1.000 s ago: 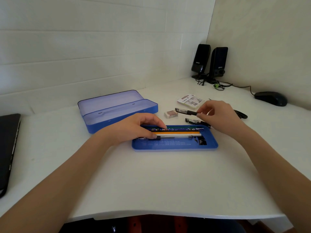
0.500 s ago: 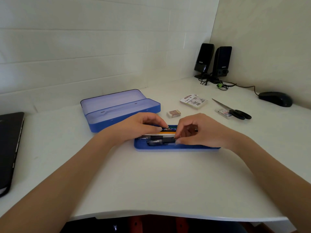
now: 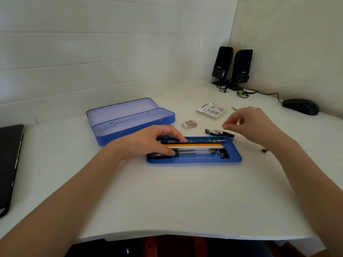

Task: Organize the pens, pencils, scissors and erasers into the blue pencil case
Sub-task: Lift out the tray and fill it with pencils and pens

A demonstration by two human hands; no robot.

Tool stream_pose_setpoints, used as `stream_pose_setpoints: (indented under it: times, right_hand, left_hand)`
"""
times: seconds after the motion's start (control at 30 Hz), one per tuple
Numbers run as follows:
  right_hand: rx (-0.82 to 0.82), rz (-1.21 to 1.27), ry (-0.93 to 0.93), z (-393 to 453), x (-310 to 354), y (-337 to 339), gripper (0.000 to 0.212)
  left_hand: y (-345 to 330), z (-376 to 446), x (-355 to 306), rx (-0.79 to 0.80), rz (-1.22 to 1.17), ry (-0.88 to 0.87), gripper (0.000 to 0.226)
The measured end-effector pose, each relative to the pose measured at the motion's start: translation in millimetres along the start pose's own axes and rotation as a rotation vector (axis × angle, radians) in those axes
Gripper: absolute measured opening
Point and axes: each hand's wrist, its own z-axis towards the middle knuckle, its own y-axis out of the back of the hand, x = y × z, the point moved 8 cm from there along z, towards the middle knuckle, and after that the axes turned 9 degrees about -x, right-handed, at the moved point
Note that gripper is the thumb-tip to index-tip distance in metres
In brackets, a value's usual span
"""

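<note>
**Left hand pins pens in tray; right hand empty above loose pens**

Left hand [image 3: 148, 140] lies flat on the left end of the blue tray [image 3: 235, 156], fingers pressing the pencils, thumb on a black-capped pen [image 3: 193, 151]. Right hand [image 3: 254, 125] hovers loosely curled, thumb and forefinger nearly pinched, holding nothing.

Surroundings: two loose pens [image 3: 220, 133] lie just beyond the tray's far right corner, under the right fingertips. Small eraser [image 3: 189, 124] sits beyond the tray; packaged eraser [image 3: 211, 110] farther right. Scissors [image 3: 234, 108] mostly hidden behind the right hand, only the tip visible. Speakers [image 3: 233, 67] in far corner, mouse [image 3: 300, 106] far right, laptop [image 3: 9, 164] at left edge.

Containers: tray holds patterned, orange and white pencils [image 3: 200, 144] side by side, plus pens nearest. Blue pencil case [image 3: 130, 120] stands open far left, empty.
</note>
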Motion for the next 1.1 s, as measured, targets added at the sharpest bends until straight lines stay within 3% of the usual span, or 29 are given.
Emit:
stream_pose_setpoints:
  times: [0.17,0.33,0.53,0.77,0.97,1.1]
  right_hand:
    - [0.13,-0.057,-0.04,-0.9,-4.8,-16.5,0.001]
    - [0.188,-0.11,-0.082,-1.1,-10.8,-19.0,0.012]
    - [0.087,-0.141,-0.078,-4.8,7.9,-17.1,0.014]
    - [-0.022,0.365,0.101,-16.6,52.1,2.4,0.009]
    - [0.356,0.482,0.261,-47.7,99.5,-35.4,0.005]
    - [0.396,0.471,0.314,-53.7,105.8,-52.5,0.006]
  left_hand:
    - [0.0,-0.9,-1.3,0.008,-0.002,-0.005,0.039]
    - [-0.8,-0.8,-1.0,0.009,-0.001,-0.002,0.039]
    - [-1.5,-0.5,-1.6,0.012,0.005,-0.006,0.04]
    - [-0.5,-0.6,-1.5,0.005,-0.012,-0.004,0.04]
    - [1.7,-2.1,-2.2,-0.005,-0.087,-0.025,0.043]
    - [1.6,-2.1,-4.1,0.007,-0.105,-0.04,0.041]
